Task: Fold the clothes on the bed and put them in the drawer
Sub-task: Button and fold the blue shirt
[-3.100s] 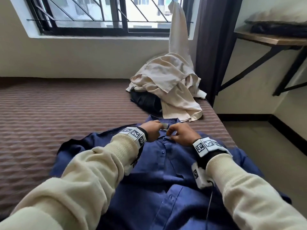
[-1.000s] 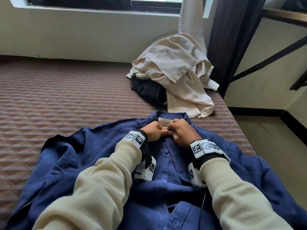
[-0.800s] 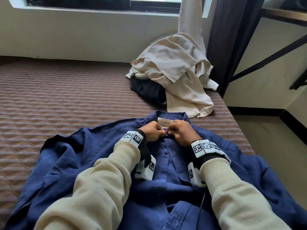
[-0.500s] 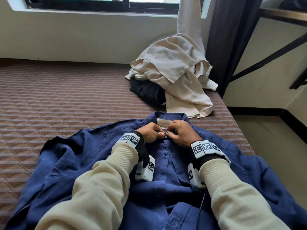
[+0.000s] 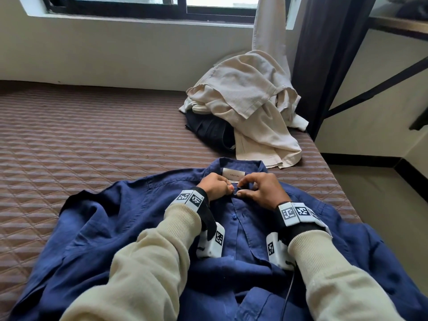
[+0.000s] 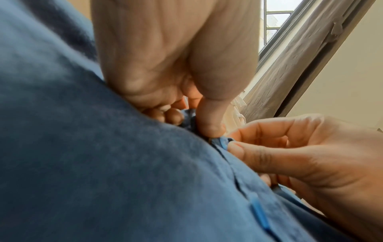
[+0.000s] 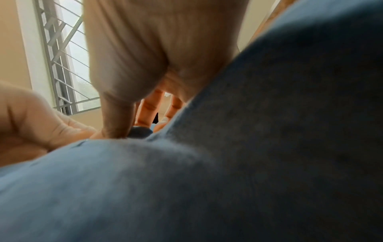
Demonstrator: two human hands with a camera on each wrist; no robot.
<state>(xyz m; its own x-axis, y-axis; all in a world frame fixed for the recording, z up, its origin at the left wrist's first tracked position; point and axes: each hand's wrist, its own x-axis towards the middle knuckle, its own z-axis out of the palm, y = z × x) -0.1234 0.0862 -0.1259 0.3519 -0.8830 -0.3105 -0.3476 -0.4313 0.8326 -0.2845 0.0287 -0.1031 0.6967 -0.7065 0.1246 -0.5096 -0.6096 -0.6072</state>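
Note:
A navy blue button shirt (image 5: 120,228) lies face up, spread over the near part of the bed (image 5: 81,147). Just below its collar, my left hand (image 5: 216,186) pinches the shirt's left front edge. My right hand (image 5: 259,189) pinches the other front edge beside the top button (image 5: 235,193). In the left wrist view my left thumb (image 6: 209,119) presses on the blue shirt (image 6: 103,180) while the right hand (image 6: 300,155) pinches the fabric opposite it. The right wrist view shows my right thumb (image 7: 118,117) pressed down on the blue shirt (image 7: 207,180).
A heap of cream clothes (image 5: 250,105) over a dark garment (image 5: 208,130) sits at the bed's far right corner, under the window. A dark curtain (image 5: 324,54) and a wall shelf on brackets (image 5: 398,26) stand to the right. Bare floor (image 5: 382,216) lies beyond the bed's right edge.
Both hands have stayed at the collar, working the top button with small finger movements. The view has tilted down and closer since the oldest frame.

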